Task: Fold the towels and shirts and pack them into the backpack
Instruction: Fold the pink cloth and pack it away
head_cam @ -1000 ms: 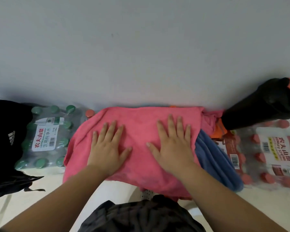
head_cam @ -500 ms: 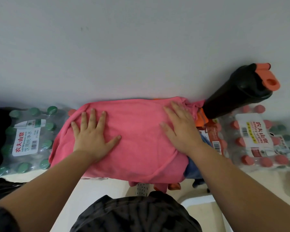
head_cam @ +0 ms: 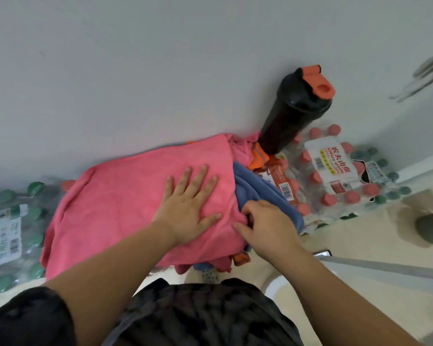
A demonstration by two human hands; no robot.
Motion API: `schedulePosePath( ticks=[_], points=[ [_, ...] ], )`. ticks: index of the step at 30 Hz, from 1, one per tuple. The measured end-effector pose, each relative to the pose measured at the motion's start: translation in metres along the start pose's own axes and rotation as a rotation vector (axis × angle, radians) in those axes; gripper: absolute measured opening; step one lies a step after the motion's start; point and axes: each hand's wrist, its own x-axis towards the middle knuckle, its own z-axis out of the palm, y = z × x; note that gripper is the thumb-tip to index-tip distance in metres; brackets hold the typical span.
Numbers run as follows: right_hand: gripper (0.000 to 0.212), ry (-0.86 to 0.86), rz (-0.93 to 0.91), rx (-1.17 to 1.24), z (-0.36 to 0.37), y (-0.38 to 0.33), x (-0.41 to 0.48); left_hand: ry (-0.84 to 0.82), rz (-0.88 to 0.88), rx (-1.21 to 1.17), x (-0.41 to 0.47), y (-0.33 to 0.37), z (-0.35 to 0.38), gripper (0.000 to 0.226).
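The pink towel [head_cam: 125, 196] looks soft and limp; left grip [head_cam: 188, 208] presses it, fingers flat; right grip [head_cam: 265, 221] pinches its side edge.

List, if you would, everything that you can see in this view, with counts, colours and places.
pink towel: one, pink, spread on top of the pile by the wall
blue towel: one, blue, under the pink towel's right side
orange cloth: one, orange, at the bottle's base
shaker bottle: one, black with orange lid, right of the pile
red-capped water pack: one, clear, right
green-capped water pack: one, clear, far left
left hand: one, flat on the pink towel
right hand: one, grips the pink towel's right edge
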Motion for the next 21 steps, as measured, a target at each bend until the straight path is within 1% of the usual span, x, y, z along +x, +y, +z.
schedulePosePath(
  ticks=[2, 4, 6, 7, 8, 9, 12, 13, 15, 18, 21],
  points=[
    [0.026, 0.074, -0.005, 0.054, 0.002, -0.004, -0.003, 0.015, -0.013, -0.002, 0.000, 0.000, 0.001, 0.087],
    [0.027, 0.136, 0.018, 0.193, 0.002, -0.006, -0.009, 0.018, -0.026, -0.001, 0.000, 0.002, 0.000, 0.088],
    [0.019, 0.150, 0.082, 0.388, -0.002, -0.004, -0.015, 0.034, -0.037, -0.014, 0.001, 0.004, 0.000, 0.088],
    [0.015, 0.139, 0.112, 0.431, -0.003, -0.001, -0.017, 0.037, -0.039, -0.015, 0.001, 0.005, 0.000, 0.088],
    [0.015, 0.126, 0.136, 0.419, -0.005, 0.004, -0.019, 0.032, -0.042, -0.013, 0.001, 0.006, 0.000, 0.089],
    [0.018, 0.110, 0.156, 0.353, -0.006, 0.008, -0.020, 0.023, -0.045, -0.009, 0.001, 0.007, 0.001, 0.091],
    [0.024, 0.063, 0.176, 0.005, -0.007, 0.018, -0.021, 0.011, -0.053, 0.000, 0.003, 0.010, 0.000, 0.095],
    [0.024, 0.068, 0.168, -0.053, -0.007, 0.018, -0.019, 0.013, -0.054, -0.004, 0.002, 0.011, -0.001, 0.095],
    [0.021, 0.144, 0.094, -0.090, -0.008, 0.009, -0.015, 0.028, -0.059, -0.019, -0.001, 0.009, -0.006, 0.095],
    [0.023, 0.284, -0.122, -0.055, -0.006, -0.017, -0.002, 0.060, -0.106, -0.053, -0.015, -0.001, -0.018, 0.094],
    [0.032, 0.284, -0.313, -0.009, 0.001, -0.054, 0.015, 0.124, -0.240, -0.098, -0.041, -0.026, -0.027, 0.086]
  ],
)
